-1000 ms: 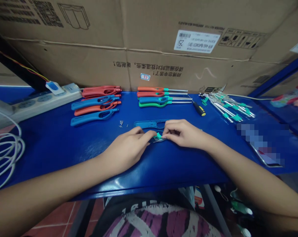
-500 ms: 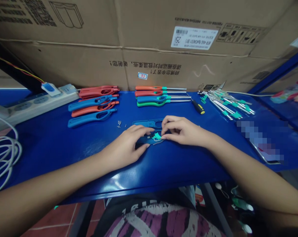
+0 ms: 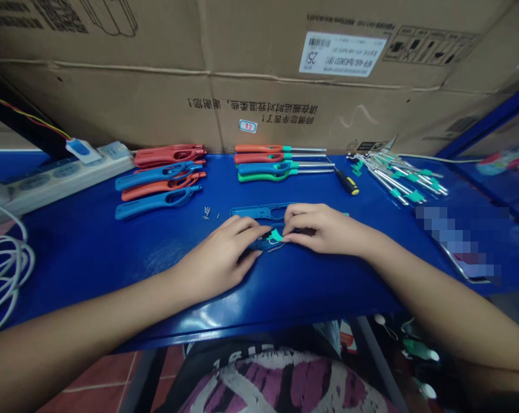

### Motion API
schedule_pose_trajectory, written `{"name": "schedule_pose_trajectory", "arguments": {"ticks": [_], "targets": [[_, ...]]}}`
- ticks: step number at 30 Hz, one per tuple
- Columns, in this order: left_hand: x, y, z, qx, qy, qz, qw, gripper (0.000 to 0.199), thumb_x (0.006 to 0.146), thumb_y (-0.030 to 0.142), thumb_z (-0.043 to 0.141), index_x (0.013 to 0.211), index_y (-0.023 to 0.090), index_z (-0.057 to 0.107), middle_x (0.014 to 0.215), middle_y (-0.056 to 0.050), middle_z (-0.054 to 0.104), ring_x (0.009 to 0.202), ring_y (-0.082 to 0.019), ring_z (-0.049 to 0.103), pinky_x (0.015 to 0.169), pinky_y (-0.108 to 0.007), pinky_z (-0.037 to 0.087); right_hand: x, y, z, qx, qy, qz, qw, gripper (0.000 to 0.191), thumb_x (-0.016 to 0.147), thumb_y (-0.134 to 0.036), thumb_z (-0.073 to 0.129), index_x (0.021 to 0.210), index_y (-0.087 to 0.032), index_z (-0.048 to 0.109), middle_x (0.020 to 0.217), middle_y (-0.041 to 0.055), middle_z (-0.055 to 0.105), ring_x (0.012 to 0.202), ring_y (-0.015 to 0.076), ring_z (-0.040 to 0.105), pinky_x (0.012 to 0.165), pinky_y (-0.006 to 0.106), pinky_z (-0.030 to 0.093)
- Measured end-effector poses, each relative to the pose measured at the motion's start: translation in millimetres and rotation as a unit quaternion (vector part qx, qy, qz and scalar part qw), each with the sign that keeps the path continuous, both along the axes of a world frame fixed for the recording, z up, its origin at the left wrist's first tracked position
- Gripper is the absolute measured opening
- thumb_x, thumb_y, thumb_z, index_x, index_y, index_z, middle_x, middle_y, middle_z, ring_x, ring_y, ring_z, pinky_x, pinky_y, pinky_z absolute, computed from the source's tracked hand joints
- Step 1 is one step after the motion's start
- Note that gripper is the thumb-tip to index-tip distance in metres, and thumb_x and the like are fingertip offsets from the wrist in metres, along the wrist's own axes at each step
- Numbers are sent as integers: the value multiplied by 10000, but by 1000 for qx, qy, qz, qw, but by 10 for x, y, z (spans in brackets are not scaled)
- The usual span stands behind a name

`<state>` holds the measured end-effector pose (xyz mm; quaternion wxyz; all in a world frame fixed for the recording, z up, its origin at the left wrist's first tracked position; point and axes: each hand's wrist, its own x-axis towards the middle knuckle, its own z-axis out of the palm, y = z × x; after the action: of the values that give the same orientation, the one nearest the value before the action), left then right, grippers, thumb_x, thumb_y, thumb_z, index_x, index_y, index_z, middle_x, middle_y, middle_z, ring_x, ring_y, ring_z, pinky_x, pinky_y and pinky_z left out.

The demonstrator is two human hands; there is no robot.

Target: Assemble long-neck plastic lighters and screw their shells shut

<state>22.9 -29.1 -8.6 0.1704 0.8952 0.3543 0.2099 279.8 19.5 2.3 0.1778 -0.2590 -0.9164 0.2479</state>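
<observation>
Gripping a blue casing half (image 3: 263, 244) in from the bench's (image 3: 225, 312) front edge is the left hand (image 3: 231, 248); the right hand (image 3: 313, 230) narrows at a green piece (image 3: 276, 236), hold unclear. Beyond lies another half (image 3: 251, 213), then lighters (image 3: 259, 158) near the back edge.

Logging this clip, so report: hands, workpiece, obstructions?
Left hand holds front blue casing. Right hand at green piece, pinch unclear. Rear blue casing lies just beyond. Hands partly cover both casings.

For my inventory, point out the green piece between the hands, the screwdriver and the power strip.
Green piece (image 3: 276, 236), head view: its visible middle.
Screwdriver (image 3: 348, 183), head view: its handle.
Power strip (image 3: 52, 176), head view: top face, between two sockets.
</observation>
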Motion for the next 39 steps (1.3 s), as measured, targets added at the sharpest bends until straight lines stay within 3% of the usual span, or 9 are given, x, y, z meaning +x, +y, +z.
{"name": "schedule_pose_trajectory", "arguments": {"ticks": [8, 15, 19, 29, 35, 39], "targets": [[-14, -22, -11, 13, 6, -15, 1000, 382, 985, 141, 528, 1366, 165, 546, 1215, -106, 614, 1132, -244, 565, 1009, -430, 516, 24, 12, 44, -7, -3, -10, 1000, 117, 939, -295, 669, 957, -179, 673, 979, 54, 630, 819, 140, 604, 726, 256, 469], [-9, -14, -14, 16, 8, -17, 1000, 381, 990, 149, 524, 1371, 170, 528, 1239, -110, 619, 1150, -251, 569, 1008, -439, 521, 43, 13, 11, 58, -49, -23, 997, 187, 955, -389, 639, 963, -213, 702, 1080, 60, 633, 869, 162, 629, 752, 279, 461], [-13, -15, 5, 23, 11, -13, 1000, 367, 980, 150, 541, 1346, 176, 543, 1233, -109, 638, 1143, -253, 594, 995, -444, 536, 28, -5, 33, 59, -64, -38, 996, 211, 949, -413, 642, 936, -204, 669, 1050, 48, 640, 756, 131, 592, 656, 260, 426], [-7, -15, -9, 107, 65, -41, 991, 311, 1023, 180, 478, 1284, 102, 629, 1184, -144, 698, 1084, -265, 650, 936, -430, 587, 36, 10, -6, 86, -81, -31, 993, 181, 980, -371, 593, 1027, -224, 688, 1138, 58, 622, 834, 151, 627, 699, 270, 447], [32, -11, 38, 113, 108, -34, 987, 348, 1035, 190, 411, 1263, 104, 660, 1121, -155, 700, 1001, -268, 654, 866, -440, 606, -10, -11, -31, 87, -89, -37, 992, 164, 990, -317, 559, 999, -228, 697, 1112, 52, 635, 815, 150, 620, 679, 273, 428], [29, -5, 53, 109, 118, -27, 987, 347, 1035, 190, 410, 1262, 124, 664, 1120, -138, 700, 993, -259, 653, 865, -422, 603, -56, -43, -1, 73, -80, -47, 993, 208, 997, -376, 551, 994, -224, 693, 1076, 47, 640, 822, 151, 623, 679, 271, 435]]}}
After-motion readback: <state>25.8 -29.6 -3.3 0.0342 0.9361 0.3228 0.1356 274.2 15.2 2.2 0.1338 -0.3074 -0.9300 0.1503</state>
